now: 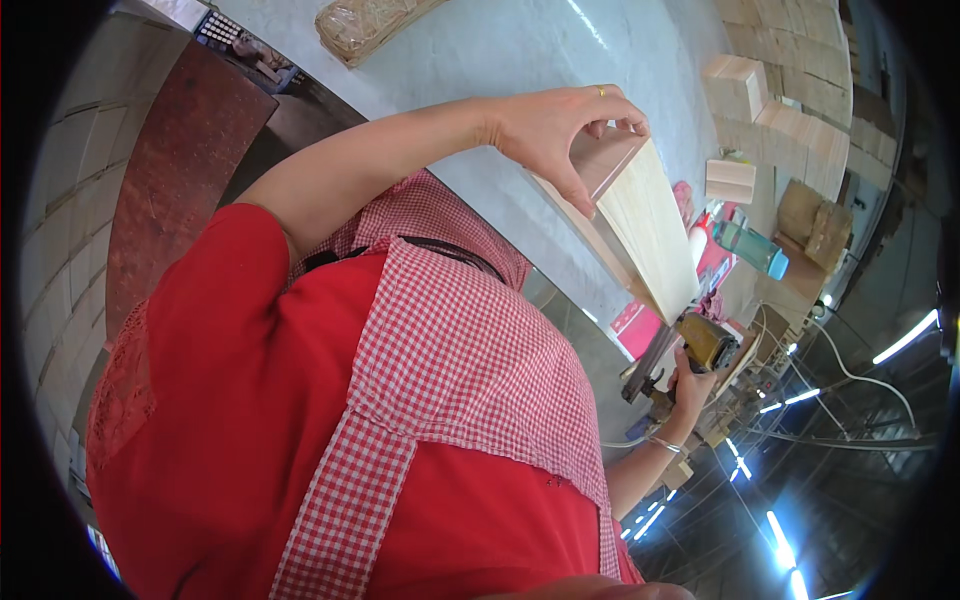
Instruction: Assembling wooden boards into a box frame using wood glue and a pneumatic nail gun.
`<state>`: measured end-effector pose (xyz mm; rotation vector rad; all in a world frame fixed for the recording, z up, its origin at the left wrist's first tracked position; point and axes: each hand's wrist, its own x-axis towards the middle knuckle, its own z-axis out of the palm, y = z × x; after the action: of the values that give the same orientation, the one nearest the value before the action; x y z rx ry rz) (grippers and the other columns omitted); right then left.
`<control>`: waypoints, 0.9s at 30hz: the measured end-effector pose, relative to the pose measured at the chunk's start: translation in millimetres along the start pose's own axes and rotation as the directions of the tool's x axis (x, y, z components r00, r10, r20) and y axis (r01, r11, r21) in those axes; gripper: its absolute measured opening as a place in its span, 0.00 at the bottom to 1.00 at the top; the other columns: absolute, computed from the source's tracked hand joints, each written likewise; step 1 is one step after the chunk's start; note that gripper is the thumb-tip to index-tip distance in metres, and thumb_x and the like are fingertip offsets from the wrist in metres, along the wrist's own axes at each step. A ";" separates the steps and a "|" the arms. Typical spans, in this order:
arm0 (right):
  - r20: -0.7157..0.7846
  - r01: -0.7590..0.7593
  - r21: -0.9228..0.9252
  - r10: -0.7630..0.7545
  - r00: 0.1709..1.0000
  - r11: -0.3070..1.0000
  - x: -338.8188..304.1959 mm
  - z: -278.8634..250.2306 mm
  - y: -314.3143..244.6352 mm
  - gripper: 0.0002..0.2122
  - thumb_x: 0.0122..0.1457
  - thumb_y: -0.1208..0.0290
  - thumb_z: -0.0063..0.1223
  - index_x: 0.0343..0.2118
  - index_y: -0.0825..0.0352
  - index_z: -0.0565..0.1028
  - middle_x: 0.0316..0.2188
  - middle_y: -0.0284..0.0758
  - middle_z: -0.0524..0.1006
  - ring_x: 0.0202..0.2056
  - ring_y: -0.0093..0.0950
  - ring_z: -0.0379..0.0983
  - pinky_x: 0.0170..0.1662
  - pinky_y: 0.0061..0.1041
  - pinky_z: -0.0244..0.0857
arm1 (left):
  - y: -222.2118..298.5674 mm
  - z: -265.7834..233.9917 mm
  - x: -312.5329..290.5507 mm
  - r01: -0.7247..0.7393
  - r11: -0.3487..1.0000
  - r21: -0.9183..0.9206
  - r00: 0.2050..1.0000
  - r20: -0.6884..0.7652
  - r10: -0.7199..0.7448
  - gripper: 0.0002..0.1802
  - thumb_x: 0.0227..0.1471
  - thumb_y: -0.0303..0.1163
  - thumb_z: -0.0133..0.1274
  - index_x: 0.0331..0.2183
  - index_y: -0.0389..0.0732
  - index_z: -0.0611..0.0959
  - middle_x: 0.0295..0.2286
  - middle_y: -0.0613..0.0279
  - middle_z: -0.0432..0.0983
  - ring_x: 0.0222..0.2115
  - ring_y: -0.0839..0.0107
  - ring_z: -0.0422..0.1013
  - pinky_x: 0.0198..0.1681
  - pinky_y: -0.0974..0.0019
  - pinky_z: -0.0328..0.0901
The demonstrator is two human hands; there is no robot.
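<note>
My left hand [560, 135] is closed over one end of a pale wooden box [652, 225], thumb on the near side and fingers over the far edge. Thin boards form the box, which rests on a light grey worktop [480, 60]. At its other end, my right hand [690, 388] grips the handle of a yellow and black nail gun [706, 342]. The gun's nose and magazine sit close to the box's end; whether they touch it I cannot tell.
Stacked wooden pieces [790, 130] line the far right, with a small wooden block [730, 181] nearer. A green bottle with a blue cap [750, 248] lies beyond the box. A wrapped brown bundle [370, 25] is on the worktop's far left. A pale hose [865, 375] hangs at right.
</note>
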<state>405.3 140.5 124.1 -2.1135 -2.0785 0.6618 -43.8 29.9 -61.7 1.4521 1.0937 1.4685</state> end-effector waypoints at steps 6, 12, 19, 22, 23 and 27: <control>-0.174 0.244 -0.169 -0.273 0.946 0.955 -0.2 -13.6 -58.1 0.10 0.55 0.71 0.64 0.33 0.71 0.75 0.13 0.27 0.69 0.12 0.17 0.62 0.15 0.19 0.53 | 0.9 0.6 1.1 0.010 0.999 -0.053 1.000 -0.006 -0.010 0.53 0.25 0.40 0.72 0.56 0.44 0.68 0.50 0.60 0.65 0.46 0.61 0.64 0.53 0.60 0.64; 0.054 0.321 -0.008 -0.321 0.946 0.947 -31.8 15.5 -189.4 0.10 0.55 0.68 0.65 0.31 0.70 0.77 0.16 0.27 0.71 0.15 0.15 0.62 0.18 0.17 0.54 | 2.6 -0.3 0.3 0.020 0.998 -0.058 1.000 -0.007 -0.020 0.52 0.25 0.41 0.72 0.56 0.45 0.68 0.49 0.60 0.65 0.45 0.60 0.64 0.52 0.59 0.63; 0.198 0.513 -0.066 -0.493 0.848 0.856 -17.7 50.8 -245.6 0.13 0.55 0.63 0.67 0.34 0.68 0.78 0.18 0.26 0.72 0.17 0.14 0.63 0.19 0.17 0.54 | 0.6 -0.5 1.0 0.012 0.999 -0.046 1.000 -0.009 -0.013 0.52 0.26 0.41 0.71 0.56 0.44 0.68 0.50 0.60 0.65 0.45 0.59 0.64 0.52 0.59 0.63; 0.241 0.527 -0.065 -0.499 0.832 0.847 -14.5 50.5 -252.0 0.14 0.53 0.67 0.68 0.38 0.69 0.78 0.26 0.30 0.75 0.25 0.18 0.68 0.28 0.19 0.59 | -1.0 0.9 1.2 -0.013 0.998 -0.063 1.000 -0.021 0.012 0.52 0.26 0.41 0.71 0.55 0.44 0.68 0.50 0.59 0.65 0.46 0.60 0.64 0.52 0.58 0.63; 0.269 0.493 -0.089 -0.456 0.848 0.865 -13.5 50.5 -253.7 0.16 0.52 0.71 0.69 0.41 0.71 0.78 0.33 0.34 0.78 0.32 0.22 0.72 0.36 0.22 0.65 | -1.7 1.2 1.1 -0.003 0.998 -0.066 1.000 -0.015 0.002 0.52 0.26 0.41 0.71 0.55 0.44 0.68 0.50 0.59 0.65 0.46 0.60 0.64 0.52 0.58 0.63; 0.274 0.552 -0.101 -0.510 0.815 0.828 -10.3 54.9 -258.0 0.15 0.52 0.65 0.69 0.38 0.69 0.79 0.25 0.29 0.75 0.25 0.18 0.67 0.27 0.20 0.59 | -3.9 1.5 1.6 -0.072 0.997 -0.030 0.996 -0.055 0.070 0.49 0.27 0.46 0.71 0.53 0.41 0.71 0.48 0.53 0.67 0.47 0.58 0.68 0.49 0.58 0.67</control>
<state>145.8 133.7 172.5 -1.4329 -2.7833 0.6861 -42.5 32.8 -64.9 1.4501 1.0553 1.5759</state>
